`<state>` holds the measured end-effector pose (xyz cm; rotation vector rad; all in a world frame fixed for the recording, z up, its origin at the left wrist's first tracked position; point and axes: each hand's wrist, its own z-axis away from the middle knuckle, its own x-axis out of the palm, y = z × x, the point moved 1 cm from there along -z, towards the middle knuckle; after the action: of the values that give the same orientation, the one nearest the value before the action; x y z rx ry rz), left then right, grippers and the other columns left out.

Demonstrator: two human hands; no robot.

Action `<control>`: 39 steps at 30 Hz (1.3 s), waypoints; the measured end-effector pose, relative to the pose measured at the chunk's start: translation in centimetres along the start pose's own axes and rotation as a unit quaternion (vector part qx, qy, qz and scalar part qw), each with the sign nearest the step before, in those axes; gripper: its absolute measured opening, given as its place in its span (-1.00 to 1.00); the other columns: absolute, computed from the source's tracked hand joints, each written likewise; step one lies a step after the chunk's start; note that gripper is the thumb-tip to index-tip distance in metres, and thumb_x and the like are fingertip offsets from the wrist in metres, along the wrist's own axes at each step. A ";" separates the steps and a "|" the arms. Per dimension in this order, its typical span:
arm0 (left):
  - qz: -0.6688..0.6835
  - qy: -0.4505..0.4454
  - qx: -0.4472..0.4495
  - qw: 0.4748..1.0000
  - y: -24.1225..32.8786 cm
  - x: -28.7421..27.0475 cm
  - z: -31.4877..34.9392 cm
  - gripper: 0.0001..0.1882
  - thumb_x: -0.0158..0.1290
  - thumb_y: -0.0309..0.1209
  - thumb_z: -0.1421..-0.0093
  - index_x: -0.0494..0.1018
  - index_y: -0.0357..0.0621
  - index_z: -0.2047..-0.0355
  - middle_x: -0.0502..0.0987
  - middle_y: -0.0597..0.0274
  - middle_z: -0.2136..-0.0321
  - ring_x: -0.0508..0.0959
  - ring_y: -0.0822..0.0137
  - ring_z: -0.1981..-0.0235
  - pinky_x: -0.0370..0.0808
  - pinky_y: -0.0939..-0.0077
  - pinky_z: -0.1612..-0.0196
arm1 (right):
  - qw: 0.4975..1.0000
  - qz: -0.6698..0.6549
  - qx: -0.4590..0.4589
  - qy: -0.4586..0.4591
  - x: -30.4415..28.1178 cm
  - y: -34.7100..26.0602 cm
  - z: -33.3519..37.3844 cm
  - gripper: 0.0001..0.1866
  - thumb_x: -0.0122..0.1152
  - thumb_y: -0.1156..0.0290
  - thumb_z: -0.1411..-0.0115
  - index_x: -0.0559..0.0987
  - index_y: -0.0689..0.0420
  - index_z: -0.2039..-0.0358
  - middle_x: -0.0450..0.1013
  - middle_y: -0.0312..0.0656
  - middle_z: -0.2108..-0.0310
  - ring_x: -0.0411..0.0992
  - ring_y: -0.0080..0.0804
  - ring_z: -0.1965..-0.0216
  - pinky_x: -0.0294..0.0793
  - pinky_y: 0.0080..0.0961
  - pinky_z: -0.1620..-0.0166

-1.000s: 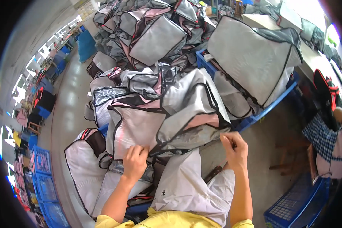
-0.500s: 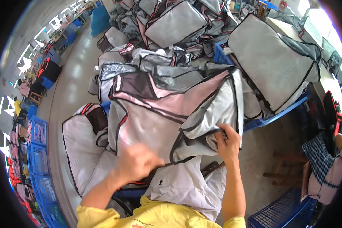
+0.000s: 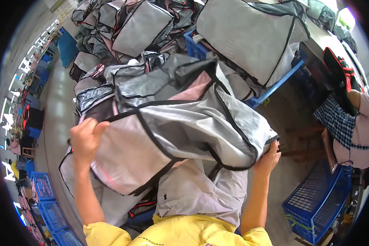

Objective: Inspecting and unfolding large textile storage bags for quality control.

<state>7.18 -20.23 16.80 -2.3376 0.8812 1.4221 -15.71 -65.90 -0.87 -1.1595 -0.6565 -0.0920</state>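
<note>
A large, limp silver-grey fabric bag piece (image 3: 184,125) with black bound edges and pinkish panels stretches between my hands above my lap. My left hand (image 3: 85,137) is closed on its upper left edge, thumb lying along the black binding. At the opposite end my right hand (image 3: 267,159) grips the right corner; some of its fingers are hidden behind the cloth. The piece sags and folds in the middle, and its far part rests over other silver pieces (image 3: 93,98). A second grey bag piece (image 3: 119,207) lies beneath it at the left, partly covered.
Ahead is a heap of similar grey bags (image 3: 141,28). A big padded grey piece (image 3: 246,35) rests on a blue crate (image 3: 258,98). Another blue crate (image 3: 311,201) stands at the right near a person in a checked garment (image 3: 336,123). Stacked blue baskets (image 3: 49,205) line the far left.
My left hand has moved up and left and now grips the bag piece's edge. My right hand has shifted right and slightly down, spreading the cloth wider. The view has turned right.
</note>
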 end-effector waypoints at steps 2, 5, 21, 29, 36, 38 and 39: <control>-0.010 0.016 -0.011 1.000 0.3 -1.6 2.1 -0.31 0.19 0.05 -0.33 0.18 -0.23 0.66 0.23 0.00 0.70 0.27 -0.05 0.68 0.18 0.05 0.56 | 0.994 0.067 -0.078 -0.042 -0.1 0.3 0.5 -0.83 0.11 0.39 -0.48 0.58 0.18 0.05 0.54 -0.33 0.19 0.48 -0.57 0.18 0.47 -0.55 0.06; -0.099 -0.062 -0.093 0.989 -0.6 1.2 6.1 -0.29 0.10 0.09 -0.40 0.20 -0.23 0.68 0.25 -0.04 0.70 0.27 -0.08 0.69 0.19 0.02 0.55 | 0.963 0.204 -0.154 -0.085 1.0 2.6 2.2 -0.82 0.06 0.46 -0.50 0.59 0.22 0.02 0.54 -0.34 0.22 0.44 -0.62 0.22 0.43 -0.59 0.07; 0.277 -0.021 0.047 0.960 13.8 5.0 1.4 -0.60 0.19 -0.51 -0.14 0.51 -0.31 -0.01 0.62 -0.01 0.04 0.60 0.03 -0.06 0.49 0.18 -0.14 | 0.928 0.212 -0.043 -0.303 3.8 3.4 9.2 -0.85 0.14 0.46 -0.48 0.61 0.27 0.16 0.48 -0.44 0.33 0.35 -0.72 0.31 0.33 -0.70 0.20; 0.380 -0.105 -0.003 0.919 11.5 4.6 -17.2 -0.82 0.19 -0.39 -0.27 0.60 -0.26 0.22 0.58 0.19 0.51 0.49 0.44 0.44 0.45 0.44 0.28 | 0.831 0.357 -0.289 -0.312 3.0 0.8 12.4 -0.95 0.24 0.67 -0.26 0.56 0.26 0.33 0.47 -0.22 0.48 0.42 -0.39 0.48 0.37 -0.49 0.35; 0.163 0.084 0.095 0.979 14.7 6.1 -21.6 -0.50 0.37 0.02 -0.18 0.59 -0.16 0.17 0.59 0.11 0.52 0.58 0.22 0.49 0.51 0.26 0.36 | 0.921 0.211 -0.190 -0.267 2.3 -0.1 11.8 -0.72 0.27 0.27 -0.43 0.51 0.19 0.35 0.33 -0.43 0.48 0.18 -0.67 0.55 0.15 -0.62 0.47; 0.235 0.179 0.065 0.953 14.7 6.4 -19.4 -0.56 0.28 -0.01 -0.29 0.55 -0.16 0.17 0.59 0.09 0.53 0.61 0.07 0.51 0.52 0.20 0.38 | 0.952 0.149 -0.117 -0.240 2.1 -0.1 11.3 -0.65 0.28 0.11 -0.44 0.49 0.14 0.31 0.24 -0.50 0.49 0.08 -0.77 0.57 0.00 -0.64 0.51; 0.269 0.214 0.021 0.939 14.1 6.1 -17.8 -0.63 0.25 -0.09 -0.35 0.52 -0.17 0.20 0.55 0.13 0.56 0.59 0.15 0.54 0.49 0.25 0.44 | 0.952 0.150 -0.113 -0.241 2.0 -0.1 11.1 -0.65 0.28 0.11 -0.44 0.49 0.14 0.31 0.24 -0.50 0.49 0.08 -0.77 0.57 0.00 -0.64 0.51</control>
<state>13.12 -42.55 21.23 -2.5300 1.7624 1.0338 -18.96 -55.74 2.93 -1.5103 -0.9059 0.3953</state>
